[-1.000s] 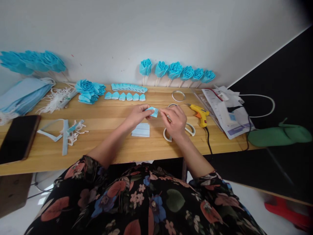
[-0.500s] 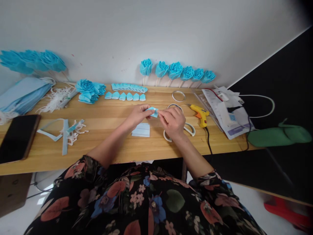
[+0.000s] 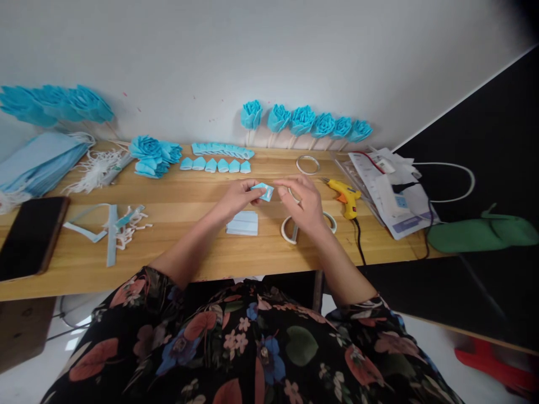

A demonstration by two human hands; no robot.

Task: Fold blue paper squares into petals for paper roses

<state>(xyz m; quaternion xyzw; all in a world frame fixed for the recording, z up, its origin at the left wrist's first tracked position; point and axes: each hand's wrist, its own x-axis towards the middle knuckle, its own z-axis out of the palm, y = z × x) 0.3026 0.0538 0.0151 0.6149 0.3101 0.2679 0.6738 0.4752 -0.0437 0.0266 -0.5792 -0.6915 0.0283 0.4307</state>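
Pinched between the thumb and fingers of my left hand (image 3: pixel 245 195) is a small folded piece of blue mask fabric (image 3: pixel 266 192) with a whitish strip on its face. My right hand (image 3: pixel 304 201) hovers just to the right of it, not touching, its index finger stretched out and the thumb apart. Below my left hand lies a flat pleated blue fabric piece (image 3: pixel 242 223). Under my right hand are scissors (image 3: pixel 289 231) with white handles, partly covered by the hand. Folded blue petals (image 3: pixel 217 165) lie in a row behind.
A yellow glue gun (image 3: pixel 344 197) and a tape roll (image 3: pixel 308 164) lie to the right. Blue fabric roses (image 3: pixel 302 120) on sticks lean against the wall. At left are a phone (image 3: pixel 31 238), stacked masks (image 3: pixel 42 163) and cut scraps (image 3: pixel 112 235).
My right hand has let go of the folded piece's edge and drawn back to the right, its fingers spreading. My left hand keeps its hold in nearly the same place.
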